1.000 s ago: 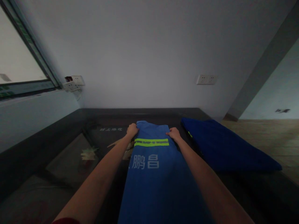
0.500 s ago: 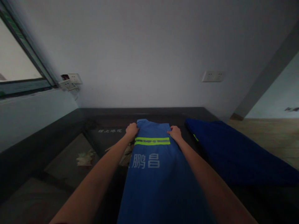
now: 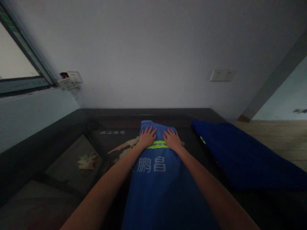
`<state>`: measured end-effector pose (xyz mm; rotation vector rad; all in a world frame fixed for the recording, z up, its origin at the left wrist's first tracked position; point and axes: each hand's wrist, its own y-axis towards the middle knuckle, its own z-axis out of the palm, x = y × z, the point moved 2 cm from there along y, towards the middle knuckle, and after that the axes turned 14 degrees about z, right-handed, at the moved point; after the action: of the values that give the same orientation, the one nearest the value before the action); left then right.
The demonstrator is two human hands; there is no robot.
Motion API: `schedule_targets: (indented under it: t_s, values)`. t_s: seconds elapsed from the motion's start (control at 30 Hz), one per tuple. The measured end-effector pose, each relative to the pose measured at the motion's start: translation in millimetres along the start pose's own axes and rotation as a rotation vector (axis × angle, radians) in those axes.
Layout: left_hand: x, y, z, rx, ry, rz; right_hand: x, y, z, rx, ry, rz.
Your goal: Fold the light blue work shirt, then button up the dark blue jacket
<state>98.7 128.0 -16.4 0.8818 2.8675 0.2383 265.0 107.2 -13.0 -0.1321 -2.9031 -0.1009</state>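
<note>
A blue work garment (image 3: 165, 188) lies lengthwise in front of me, with white characters and a yellow-green reflective stripe across its far part. Its near end runs out of the bottom of the view. My left hand (image 3: 147, 137) rests flat on the far left part of the cloth, fingers spread. On the far right part lies my right hand (image 3: 172, 139), also flat with its fingers apart. Both palms cover the ends of the stripe. Neither hand grips the fabric.
A darker blue folded garment (image 3: 240, 156) lies to the right on the same dark surface (image 3: 115, 123), which bears a printed floral pattern. Behind stands a white wall with a socket (image 3: 223, 75). At the left are a window and a loose socket (image 3: 67, 84).
Both hands have let go of the garment's side edges and moved inward onto it, now flat with fingers spread. The garment stays in nearly the same place.
</note>
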Motion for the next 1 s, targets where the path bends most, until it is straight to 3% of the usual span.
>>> schedule_targets:
  t_s: [0.17, 0.33, 0.53, 0.63, 0.77, 0.9, 1.0]
  values:
    - [3, 1, 1, 0.015, -0.004, -0.014, -3, 3, 4, -0.001, -0.014, -0.011]
    - [-3, -1, -3, -0.048, 0.004, -0.014, 1, -4, -5, -0.118, 0.019, -0.027]
    - [-28, -15, -47, -0.232, -0.001, 0.062, 7, -34, -42, -0.231, 0.12, -0.138]
    - [-50, -45, -75, -0.223, -0.042, 0.171, 5, -72, -56, -0.188, 0.133, -0.221]
    - [-83, -117, -91, -0.108, -0.065, 0.318, -8, -135, -58, -0.092, 0.079, -0.282]
    - [-102, -180, -77, 0.03, -0.082, 0.344, -26, -176, -48, -0.01, 0.037, -0.296]
    - [-103, -199, -59, 0.075, -0.081, 0.293, -33, -181, -37, 0.03, 0.0, -0.285]
